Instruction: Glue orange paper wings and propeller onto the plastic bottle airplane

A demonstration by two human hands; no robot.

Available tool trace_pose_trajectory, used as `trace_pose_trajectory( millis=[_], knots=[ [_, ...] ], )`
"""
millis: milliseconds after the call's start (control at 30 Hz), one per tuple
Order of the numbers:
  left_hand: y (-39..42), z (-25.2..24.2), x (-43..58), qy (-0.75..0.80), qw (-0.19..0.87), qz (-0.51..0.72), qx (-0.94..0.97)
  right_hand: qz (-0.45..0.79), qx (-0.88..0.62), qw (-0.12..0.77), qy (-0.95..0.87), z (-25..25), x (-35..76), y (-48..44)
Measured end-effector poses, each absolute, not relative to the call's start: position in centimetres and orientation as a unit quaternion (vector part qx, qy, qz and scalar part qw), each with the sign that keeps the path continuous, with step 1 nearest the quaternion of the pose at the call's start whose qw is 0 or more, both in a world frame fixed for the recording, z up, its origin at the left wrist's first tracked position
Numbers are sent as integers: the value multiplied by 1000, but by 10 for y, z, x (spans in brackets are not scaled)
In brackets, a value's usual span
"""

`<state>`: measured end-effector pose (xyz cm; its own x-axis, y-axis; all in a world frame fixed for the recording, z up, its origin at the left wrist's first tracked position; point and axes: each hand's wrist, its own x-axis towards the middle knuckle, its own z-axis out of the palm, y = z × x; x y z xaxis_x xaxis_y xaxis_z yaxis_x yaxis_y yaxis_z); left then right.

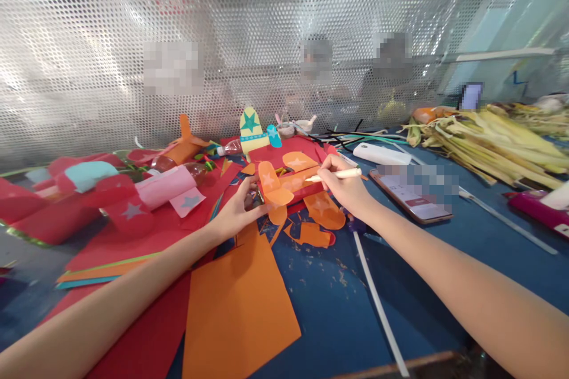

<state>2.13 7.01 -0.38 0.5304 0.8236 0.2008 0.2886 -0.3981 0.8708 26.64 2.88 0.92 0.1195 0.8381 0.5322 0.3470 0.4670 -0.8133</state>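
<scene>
An orange paper craft [278,192] with rounded flaps and pale stars lies mid-table, partly wrapped around something red. My left hand [242,207] holds its left end, thumb and fingers closed on it. In my right hand [344,183] is a cream-coloured pen [351,173], its tip at the orange surface. Just below the craft is an orange rounded piece [323,210] with a star, beside a cut orange scrap [311,234]. A large orange sheet [240,314] lies nearer to me.
Red paper crafts [128,207] and stacked sheets cover the left side. A phone [411,192], a white case [382,154] and corn husks [498,136] lie right. A glue stick [377,302] points toward me. A perforated metal screen [267,29] stands behind.
</scene>
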Motion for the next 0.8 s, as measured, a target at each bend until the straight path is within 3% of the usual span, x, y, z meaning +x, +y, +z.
trace_pose_trajectory(
  millis=[800],
  knots=[
    [71, -6, 22, 346, 422, 342, 765, 213, -470, 572, -637, 11, 266, 28]
  ],
)
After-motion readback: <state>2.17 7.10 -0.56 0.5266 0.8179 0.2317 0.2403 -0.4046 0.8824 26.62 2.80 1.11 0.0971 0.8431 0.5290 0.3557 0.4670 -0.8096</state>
